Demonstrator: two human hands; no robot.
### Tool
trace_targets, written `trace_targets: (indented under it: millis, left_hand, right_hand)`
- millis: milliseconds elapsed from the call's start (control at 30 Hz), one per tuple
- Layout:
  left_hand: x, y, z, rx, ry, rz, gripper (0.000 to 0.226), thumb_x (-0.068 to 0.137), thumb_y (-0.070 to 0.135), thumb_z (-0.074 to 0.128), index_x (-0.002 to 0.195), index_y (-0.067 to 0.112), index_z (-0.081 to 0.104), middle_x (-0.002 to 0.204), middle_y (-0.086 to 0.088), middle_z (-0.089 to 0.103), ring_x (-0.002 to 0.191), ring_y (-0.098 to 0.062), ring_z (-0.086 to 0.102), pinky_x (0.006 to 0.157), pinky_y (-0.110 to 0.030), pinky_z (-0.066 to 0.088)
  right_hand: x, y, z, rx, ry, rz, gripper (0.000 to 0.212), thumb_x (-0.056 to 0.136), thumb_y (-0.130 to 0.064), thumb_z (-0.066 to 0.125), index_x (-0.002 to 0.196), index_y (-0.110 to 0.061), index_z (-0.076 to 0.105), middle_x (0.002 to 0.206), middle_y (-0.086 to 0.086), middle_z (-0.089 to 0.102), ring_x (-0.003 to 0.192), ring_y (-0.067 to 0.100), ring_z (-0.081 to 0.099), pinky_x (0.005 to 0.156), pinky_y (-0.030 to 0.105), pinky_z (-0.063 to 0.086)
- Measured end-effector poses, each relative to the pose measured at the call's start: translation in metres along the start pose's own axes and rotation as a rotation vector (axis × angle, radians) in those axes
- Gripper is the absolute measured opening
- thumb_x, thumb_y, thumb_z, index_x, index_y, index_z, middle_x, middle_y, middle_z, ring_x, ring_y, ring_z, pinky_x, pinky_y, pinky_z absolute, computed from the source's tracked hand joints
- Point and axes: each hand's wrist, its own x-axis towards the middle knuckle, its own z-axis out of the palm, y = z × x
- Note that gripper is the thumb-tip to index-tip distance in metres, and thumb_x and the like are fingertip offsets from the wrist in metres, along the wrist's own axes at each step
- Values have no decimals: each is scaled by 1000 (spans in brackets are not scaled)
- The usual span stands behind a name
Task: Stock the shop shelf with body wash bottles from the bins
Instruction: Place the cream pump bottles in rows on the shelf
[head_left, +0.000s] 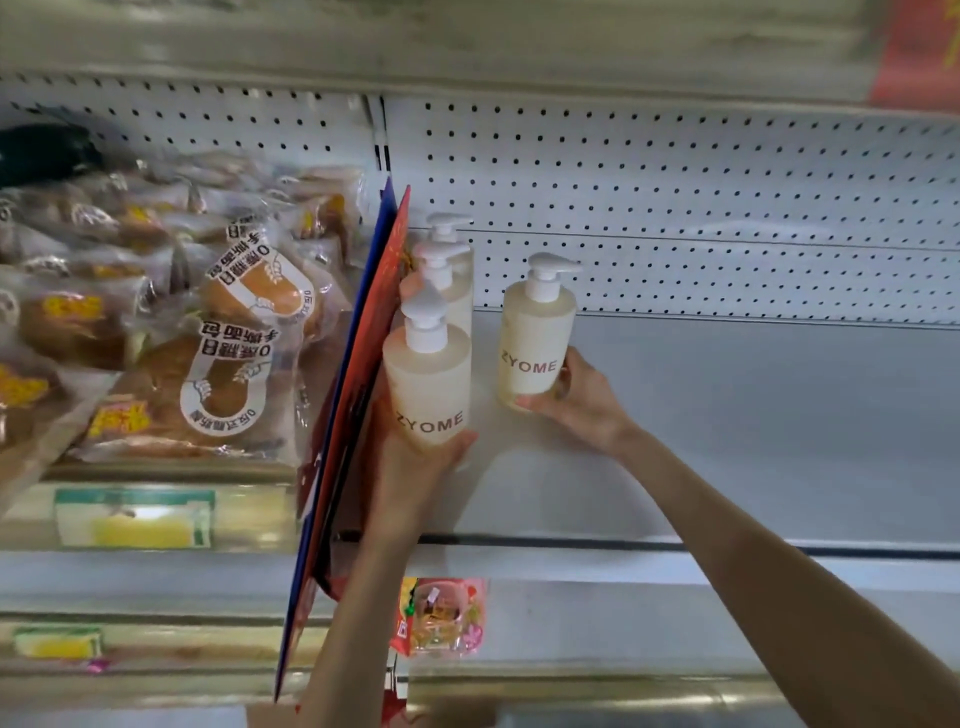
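Left hand (415, 462) grips front bottle (428, 384) upright, directly before back row (460, 296); right hand (576, 400) grips second bottle (535, 338) just beside (pump up).

Reaching up and forward with both bare arms, left forearm almost straight up from below, right one stretched long from the lower right. Gripping the first bottle (428, 384) near its base with the left hand (415, 462), wrapping round from behind and underneath. Cupping the second bottle (535, 338) low down with the right hand (579, 402), thumb along the bottom edge, fingers tucked behind. Holding the right hand just right of the left, bit higher, not touching.
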Motion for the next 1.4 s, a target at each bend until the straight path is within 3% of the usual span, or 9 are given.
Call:
trace_targets:
  millis: [100, 233, 500, 633, 967, 1067, 1200, 1333, 1400]
  left_hand:
    - [-1, 3, -1, -27, 18, 16, 88, 66, 10, 84, 141, 13, 38, 135, -3, 54, 123, -16, 51, 104, -34, 41]
    - [-2, 5, -1, -61, 18, 9, 85, 66, 7, 83, 139, 13, 40, 133, -5, 55, 122, -19, 53, 105, -40, 42]
    - [-2, 6, 0, -83, 1, -14, 66, 69, 3, 82, 117, 26, 44, 109, 5, 60, 97, -9, 59, 83, -21, 45]
    - [0, 1, 1, -86, -2, -29, 62, 68, 2, 82, 108, 32, 45, 97, 19, 58, 87, 13, 54, 70, -3, 44]
    - [0, 0, 1, -55, 8, -47, 59, 70, 2, 81, 107, 31, 45, 91, 23, 55, 72, 25, 54, 62, 2, 41]
    - [0, 1, 1, -21, 22, -33, 60, 69, 6, 82, 110, 29, 45, 94, 22, 56, 80, 15, 56, 67, -1, 43]
    - [-1, 6, 1, -32, 22, -31, 67, 70, 7, 82, 126, 21, 47, 105, 9, 58, 97, -9, 58, 85, -23, 44]
    - [-3, 7, 1, -12, 28, 23, 71, 70, 5, 81, 130, 16, 45, 118, 3, 56, 107, -10, 55, 92, -24, 41]
    - [-6, 9, 0, 0, 36, 66, 87, 69, 4, 82, 142, 11, 34, 130, 3, 51, 116, -8, 51, 97, -23, 39]
  right_hand:
    - [27, 0, 2, 3, -11, 1, 72, 74, -30, 80, 133, -17, 40, 118, -6, 55, 110, 11, 52, 92, 26, 42]
    - [59, 1, 7, -2, -15, 20, 72, 75, -29, 78, 134, -17, 39, 127, -1, 55, 115, 18, 51, 98, 34, 43]
    - [101, 4, 10, 49, -26, 34, 70, 75, -25, 79, 131, -13, 39, 128, 3, 55, 114, 22, 52, 100, 40, 43]
    - [114, 4, 10, 38, -17, 43, 64, 78, -22, 77, 128, -11, 39, 121, 1, 54, 105, 18, 51, 93, 33, 43]
    - [125, 8, 9, -15, -37, 56, 61, 80, -28, 74, 130, -13, 41, 122, 0, 56, 111, 18, 52, 90, 30, 41]
    - [122, 7, 13, -25, -2, 81, 58, 83, -31, 71, 130, -14, 43, 125, 1, 56, 111, 19, 52, 85, 29, 39]
    - [102, 3, 15, -72, 77, 110, 66, 88, -36, 64, 143, -16, 34, 138, 5, 50, 125, 25, 47, 92, 31, 39]
    - [53, -1, 7, -11, 99, 134, 68, 91, -32, 61, 147, -12, 28, 149, 8, 38, 136, 23, 37, 104, 32, 33]
    - [18, 1, -1, 12, 60, 114, 70, 91, -31, 62, 149, -14, 26, 149, 6, 39, 137, 17, 36, 106, 27, 31]
